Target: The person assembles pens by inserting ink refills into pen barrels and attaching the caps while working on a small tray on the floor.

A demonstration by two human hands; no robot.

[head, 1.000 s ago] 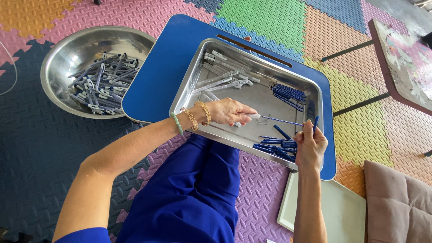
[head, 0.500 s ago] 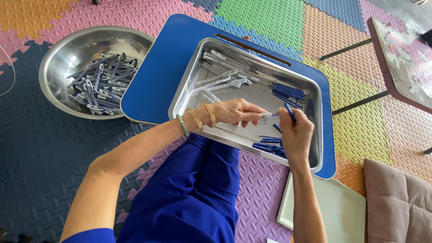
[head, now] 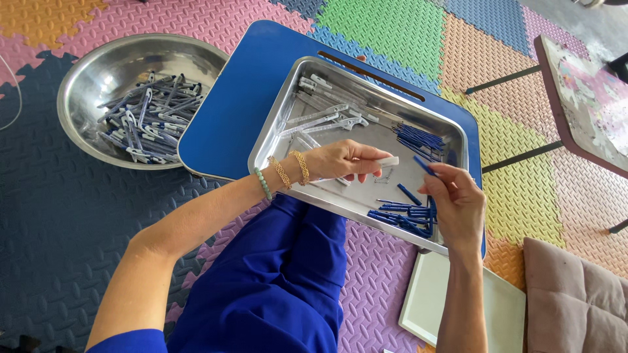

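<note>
Your left hand (head: 340,160) hovers over the middle of the rectangular stainless steel tray (head: 288,111), fingers closed around a small white plastic piece (head: 386,161) whose end sticks out past your fingertips. Your right hand (head: 458,202) is over the tray's near right part, thumb and forefinger pinched on a thin blue plastic stick (head: 424,165) pointing toward the white piece; the two parts are near each other but apart. Inside the tray, a pile of loose blue sticks (head: 405,216) lies under your right hand, another bundle of blue sticks (head: 418,138) sits at the far right, and white plastic clips (head: 327,117) lie at the far left. The tray rests on a blue lap table (head: 229,124). Left of the tray stands a round steel bowl (head: 91,78) holding assembled blue-and-white pieces (head: 150,117).
</note>
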